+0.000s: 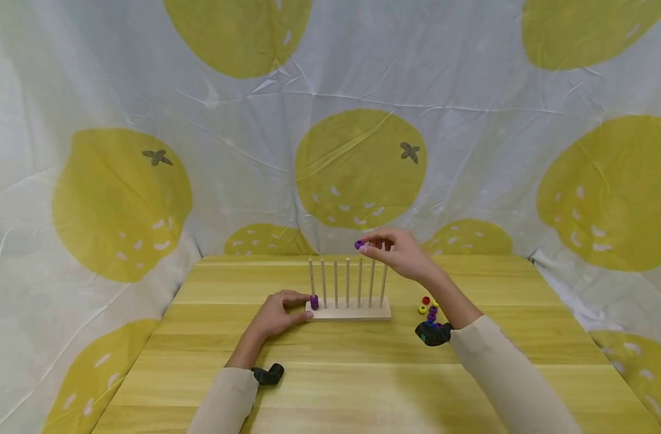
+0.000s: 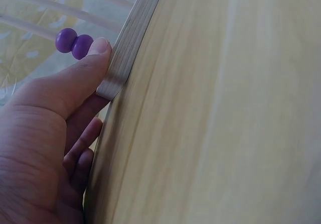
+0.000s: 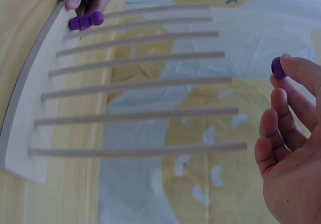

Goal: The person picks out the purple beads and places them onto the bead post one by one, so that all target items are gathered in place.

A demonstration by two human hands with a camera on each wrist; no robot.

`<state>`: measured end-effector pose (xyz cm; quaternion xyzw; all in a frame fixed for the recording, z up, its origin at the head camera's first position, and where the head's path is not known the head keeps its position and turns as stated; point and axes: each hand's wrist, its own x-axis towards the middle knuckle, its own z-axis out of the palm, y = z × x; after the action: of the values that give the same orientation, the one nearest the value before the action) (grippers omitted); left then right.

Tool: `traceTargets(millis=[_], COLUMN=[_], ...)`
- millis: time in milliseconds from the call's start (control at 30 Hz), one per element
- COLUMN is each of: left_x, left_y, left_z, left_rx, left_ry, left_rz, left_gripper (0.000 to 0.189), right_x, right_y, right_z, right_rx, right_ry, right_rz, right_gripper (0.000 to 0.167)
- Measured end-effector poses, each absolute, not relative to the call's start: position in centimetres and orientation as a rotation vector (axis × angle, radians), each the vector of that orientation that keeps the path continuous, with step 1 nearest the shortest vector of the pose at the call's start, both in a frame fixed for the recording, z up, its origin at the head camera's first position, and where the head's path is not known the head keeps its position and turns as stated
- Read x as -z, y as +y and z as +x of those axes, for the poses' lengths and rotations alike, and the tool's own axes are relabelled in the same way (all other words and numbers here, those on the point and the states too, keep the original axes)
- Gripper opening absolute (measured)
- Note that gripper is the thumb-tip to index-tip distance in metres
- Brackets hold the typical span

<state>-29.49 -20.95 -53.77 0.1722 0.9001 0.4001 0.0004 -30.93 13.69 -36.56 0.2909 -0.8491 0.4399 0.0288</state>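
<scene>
A pale wooden stand [image 1: 354, 311] with several upright pegs [image 3: 135, 87] rests on the table. Purple beads [image 1: 314, 302] are stacked low on its leftmost peg; the left wrist view shows two of these beads [image 2: 66, 40]. My left hand [image 1: 274, 314] grips the left end of the stand's base, thumb in front, close by the stack. Above the right-hand pegs, my right hand [image 1: 402, 256] pinches one purple bead [image 1: 359, 245] between thumb and index finger. In the right wrist view this bead [image 3: 278, 67] is apart from the peg tips.
Right of the stand lies a small group of loose beads, among them a red bead [image 1: 426, 299], a yellow bead [image 1: 422, 310] and purple beads [image 1: 432, 312]. My right forearm partly covers them. Behind the wooden table [image 1: 330, 374] hangs a lemon-patterned cloth [image 1: 460, 175].
</scene>
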Motion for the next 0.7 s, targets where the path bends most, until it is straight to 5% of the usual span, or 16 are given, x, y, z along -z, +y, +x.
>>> traceTargets(millis=[700], left_x=[53.9], left_y=[-21.1], left_z=[-29.9], left_rx=[-1.239], left_ry=[2.831], left_rz=[0.584], left_gripper=[0.047], right_x=[36.6], right_y=[5.9], right_z=[-32.6], right_rx=[-1.366], right_ry=[-2.633], right_rz=[1.083], right_gripper=[0.022])
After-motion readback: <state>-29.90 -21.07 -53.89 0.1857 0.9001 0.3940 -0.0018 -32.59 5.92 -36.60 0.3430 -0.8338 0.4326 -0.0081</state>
